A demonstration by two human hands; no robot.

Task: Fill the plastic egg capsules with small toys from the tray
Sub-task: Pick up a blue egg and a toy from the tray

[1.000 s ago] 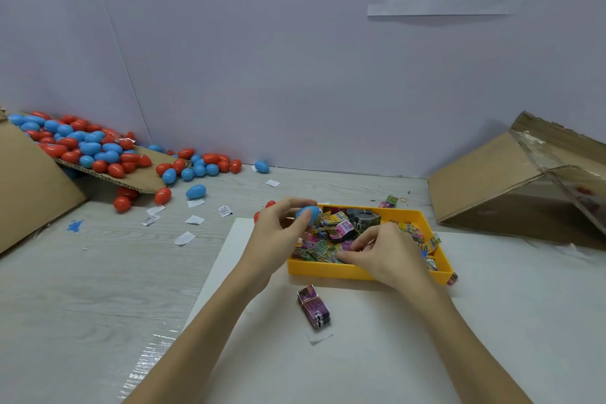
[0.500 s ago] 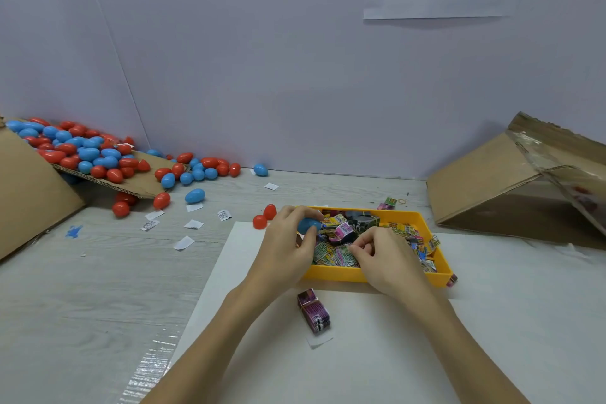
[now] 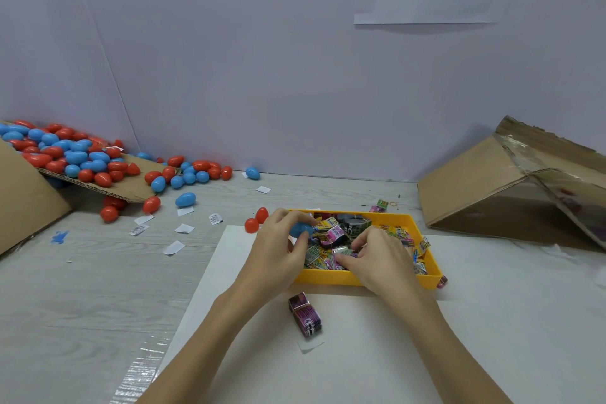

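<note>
Blue egg capsule (image 3: 300, 229): gripped in the left hand (image 3: 278, 251), thumb and fingers curled round it; a second ago raised above the tray, now lowered to the near-left corner.
Small toys (image 3: 331, 234): wrapped, heaped in the yellow tray (image 3: 328, 277). The right hand (image 3: 377, 259) has moved in among them, fingertips pinching one packet; loading looks imminent.
Stray purple toy (image 3: 305, 315): on the white sheet (image 3: 360, 354), just before the tray.
Red and blue eggs (image 3: 75, 157): piled far left.

left hand (image 3: 275, 249) fingers curled, right hand (image 3: 377, 259) fingers pinching
</note>
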